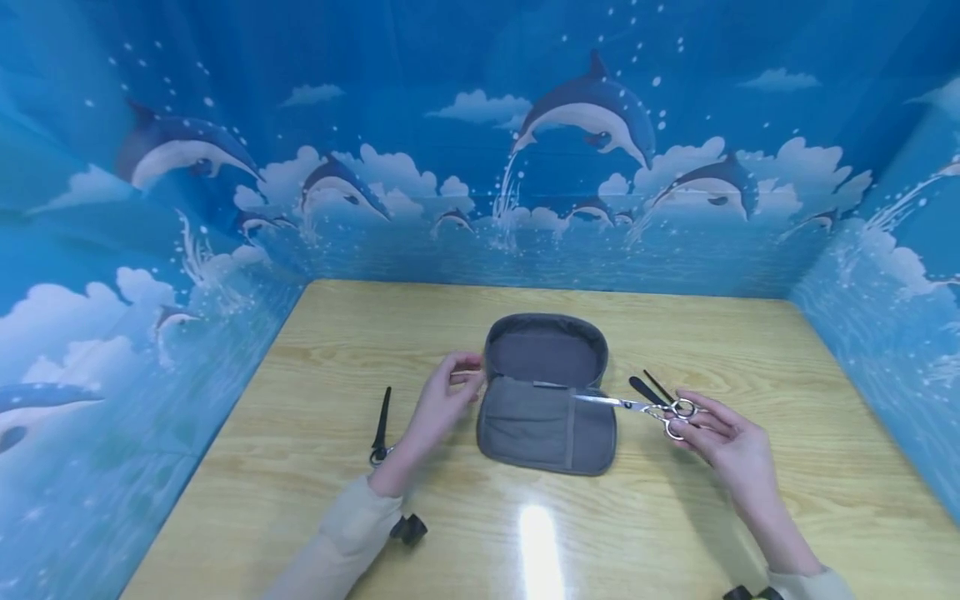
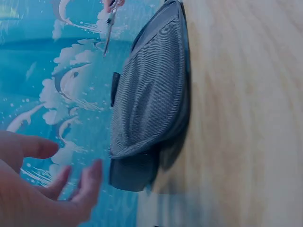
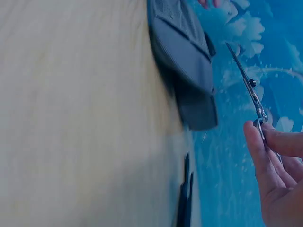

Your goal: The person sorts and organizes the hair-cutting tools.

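An unzipped grey case (image 1: 543, 429) lies opened out on the table, its deep half (image 1: 547, 350) at the back and its flat pocketed half in front. My right hand (image 1: 723, 446) pinches a pair of silver scissors (image 3: 255, 101) by the finger rings. Their blades point left, above the right part of the case. Beside the case's left edge is my left hand (image 1: 442, 404), its fingers loosely bent and holding nothing; the left wrist view shows this hand (image 2: 52, 184) apart from the case (image 2: 149, 90).
Left of the left forearm lies a dark slender tool (image 1: 382, 425) with a ring at its near end. Two thin dark tools (image 3: 185, 194) lie right of the case, partly behind the scissors in the head view. A dolphin-print backdrop (image 1: 450, 167) encloses the wooden table (image 1: 390, 325).
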A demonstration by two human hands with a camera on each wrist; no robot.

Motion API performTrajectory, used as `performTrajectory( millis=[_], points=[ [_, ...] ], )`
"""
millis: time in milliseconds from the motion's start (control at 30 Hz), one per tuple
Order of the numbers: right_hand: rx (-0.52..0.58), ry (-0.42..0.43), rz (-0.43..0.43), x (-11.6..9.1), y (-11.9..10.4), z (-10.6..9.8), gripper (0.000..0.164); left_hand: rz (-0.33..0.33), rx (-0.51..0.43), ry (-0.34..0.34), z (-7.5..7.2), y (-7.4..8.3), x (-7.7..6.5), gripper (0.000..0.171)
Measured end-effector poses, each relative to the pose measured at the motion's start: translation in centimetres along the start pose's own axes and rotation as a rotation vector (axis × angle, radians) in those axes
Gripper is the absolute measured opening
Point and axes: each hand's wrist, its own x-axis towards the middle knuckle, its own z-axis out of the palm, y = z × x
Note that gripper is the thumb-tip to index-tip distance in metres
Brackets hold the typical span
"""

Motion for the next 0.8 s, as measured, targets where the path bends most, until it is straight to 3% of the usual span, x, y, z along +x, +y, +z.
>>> performTrajectory(
  millis=[233, 500, 800],
  points=[
    [-0.048, -0.021, 0.029, -0.2, 0.8, -1.6, 0.043, -0.095, 0.163, -0.107, 0.0, -1.6, -0.3, 0.044],
    [-0.124, -0.027, 0.027, 0.8, 1.7, -1.5, 0.047, -0.165, 0.170, -0.207, 0.2, -2.1, 0.0, 0.046],
    [-0.292, -0.068, 0.101, 1.8, 2.0, -0.2, 0.051, -0.157, 0.175, -0.217, -0.2, -2.3, 0.2, 0.043]
  ],
)
